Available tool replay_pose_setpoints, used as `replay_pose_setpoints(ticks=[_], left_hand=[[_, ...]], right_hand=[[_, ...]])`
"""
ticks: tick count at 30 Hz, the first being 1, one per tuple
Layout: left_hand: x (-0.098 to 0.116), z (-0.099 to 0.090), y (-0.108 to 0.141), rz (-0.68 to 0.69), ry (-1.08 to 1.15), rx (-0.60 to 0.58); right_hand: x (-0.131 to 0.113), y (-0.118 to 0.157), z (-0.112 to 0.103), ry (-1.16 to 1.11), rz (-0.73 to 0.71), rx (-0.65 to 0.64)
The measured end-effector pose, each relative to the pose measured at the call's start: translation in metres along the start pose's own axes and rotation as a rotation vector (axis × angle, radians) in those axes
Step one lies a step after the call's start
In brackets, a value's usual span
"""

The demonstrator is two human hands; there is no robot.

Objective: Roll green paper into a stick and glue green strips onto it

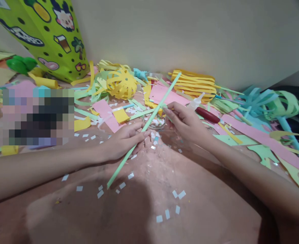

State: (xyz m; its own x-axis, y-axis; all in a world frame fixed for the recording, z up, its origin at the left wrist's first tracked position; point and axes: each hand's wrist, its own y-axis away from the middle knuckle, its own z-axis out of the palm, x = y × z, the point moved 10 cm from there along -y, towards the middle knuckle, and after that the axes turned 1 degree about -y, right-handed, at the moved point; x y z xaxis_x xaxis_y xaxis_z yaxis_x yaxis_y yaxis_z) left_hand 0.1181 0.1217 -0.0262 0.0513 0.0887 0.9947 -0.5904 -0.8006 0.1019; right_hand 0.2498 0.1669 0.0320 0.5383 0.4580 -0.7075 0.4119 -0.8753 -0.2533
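Note:
A long, thin light-green paper stick (125, 159) slants across the middle, its lower end near the table and its upper end toward the wall. Closed around its middle is my left hand (129, 139), thumb on top. My right hand (183, 120) is pinched beside the upper half, with a small bit of green paper (164, 109) at its fingertips. Whether that bit is joined to the stick I cannot tell. Beneath the stick, between my hands, sits a small round dish (161, 123) of white paper bits, partly hidden.
Small white paper pieces (131, 176) lie scattered on the brown table (129, 217). Behind are a yellow paper lantern (194, 84), pink paper (167, 94), a white-nozzled glue bottle (196, 101), a dark red handle (207, 115) and a green patterned bag (63, 64). Blue and green paper loops (284, 103) lie right.

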Motion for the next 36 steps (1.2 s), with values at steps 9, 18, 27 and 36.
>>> replay_pose_setpoints(ticks=[9,18,27,36], left_hand=[[-0.001,-0.004,-0.001,0.019,0.035,0.033],[-0.006,-0.008,-0.001,-0.013,0.021,0.057],[0.001,-0.001,0.001,-0.014,-0.08,0.015],[-0.001,-0.001,0.0,0.015,-0.12,0.02]], right_hand=[[0.011,0.002,0.02,-0.6,0.215,-0.141],[0.001,-0.005,0.008,-0.453,0.131,-0.125],[-0.009,-0.001,0.005,-0.037,0.002,-0.041],[-0.027,0.003,-0.001,0.175,-0.161,0.006]])
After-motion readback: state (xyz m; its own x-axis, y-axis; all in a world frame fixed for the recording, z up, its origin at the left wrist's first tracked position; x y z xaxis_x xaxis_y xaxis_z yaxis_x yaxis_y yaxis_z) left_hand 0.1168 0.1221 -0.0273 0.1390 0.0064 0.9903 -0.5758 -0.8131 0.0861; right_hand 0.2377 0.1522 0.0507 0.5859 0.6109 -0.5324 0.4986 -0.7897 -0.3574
